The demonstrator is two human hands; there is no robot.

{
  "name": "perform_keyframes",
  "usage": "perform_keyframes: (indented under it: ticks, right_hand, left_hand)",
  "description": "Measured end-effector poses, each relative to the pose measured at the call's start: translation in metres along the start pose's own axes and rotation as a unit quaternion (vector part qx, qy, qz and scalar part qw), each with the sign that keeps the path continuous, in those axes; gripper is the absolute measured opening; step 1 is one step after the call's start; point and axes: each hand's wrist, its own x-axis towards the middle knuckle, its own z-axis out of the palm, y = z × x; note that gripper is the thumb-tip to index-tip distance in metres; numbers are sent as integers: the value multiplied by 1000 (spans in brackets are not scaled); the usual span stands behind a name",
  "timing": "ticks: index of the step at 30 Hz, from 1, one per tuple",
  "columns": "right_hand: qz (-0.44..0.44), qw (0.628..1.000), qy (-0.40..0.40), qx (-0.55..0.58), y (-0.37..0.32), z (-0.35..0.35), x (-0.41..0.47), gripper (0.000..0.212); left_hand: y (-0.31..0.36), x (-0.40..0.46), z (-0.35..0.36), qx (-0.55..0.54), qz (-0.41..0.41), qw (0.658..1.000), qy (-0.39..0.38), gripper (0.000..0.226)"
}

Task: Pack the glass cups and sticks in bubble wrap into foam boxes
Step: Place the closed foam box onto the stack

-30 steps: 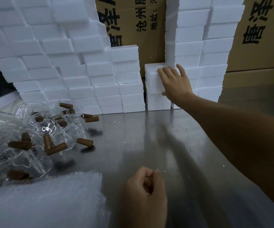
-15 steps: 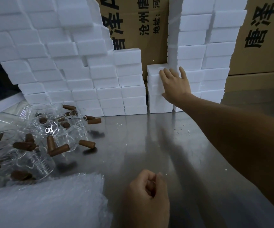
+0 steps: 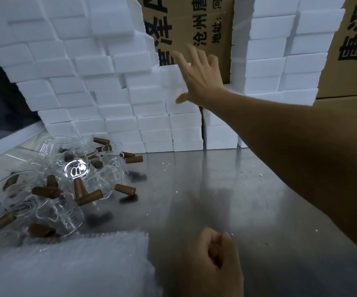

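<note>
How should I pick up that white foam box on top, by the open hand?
Probably by its two short ends, coming from the front and above. The top foam box is a flat block with its top bare and only stacked boxes beneath, so the right hand can put its grip across it and lift.

Two bare hands show: the right hand (image 3: 199, 77), fingers spread, and the left hand (image 3: 210, 262), fingers curled. Left of the right fingers, the white rectangular foam boxes (image 3: 100, 82) stack too many to count; right of them rises another stack (image 3: 280, 61). Two brown printed cardboard cartons (image 3: 186, 24) stand behind. The clear glass cups (image 3: 74, 170) overlap beyond counting; roughly fifteen brown cylindrical sticks (image 3: 125, 189) lie among them. One pile of bubble wrap (image 3: 66, 264) sits left of the curled fingers.
</note>
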Motion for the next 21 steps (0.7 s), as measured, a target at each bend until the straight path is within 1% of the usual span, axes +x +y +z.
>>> perform_keyframes:
  ticks: [2, 3, 6, 8, 11, 13, 16, 18, 21]
  right_hand:
    - [11, 999, -31, -6, -1, 3, 12, 118]
    - [17, 999, -48, -8, -1, 4, 15, 117]
    - [34, 997, -74, 1, -2, 10, 19, 113]
    - [21, 998, -64, 2, -3, 12, 21, 109]
    - [-21, 999, -33, 14, -2, 12, 23, 95]
    - [-22, 999, -30, 39, 0, 10, 22, 89]
    - [-34, 998, -24, 37, 2, 8, 20, 89]
    - [-51, 998, -17, 21, 0, 6, 18, 92]
    - [-52, 999, 1, -4, -4, 8, 16, 96]
  left_hand:
    - [-5, 0, 0, 32, 26, 999, 7, 29]
    - [-7, 0, 0, 47, 34, 998, 12, 32]
    - [-7, 0, 3, 47, 30, 998, 19, 26]
    - [-6, 1, 4, 41, 36, 998, 21, 23]
    - [-6, 2, 5, 51, 68, 996, 23, 25]
    - [-4, 3, 4, 54, 77, 995, 25, 26]
    - [-3, 3, 4, 51, 80, 995, 22, 27]
    - [-2, 3, 4, 52, 65, 996, 14, 24]
    - [-2, 3, 4, 49, 41, 998, -2, 17]
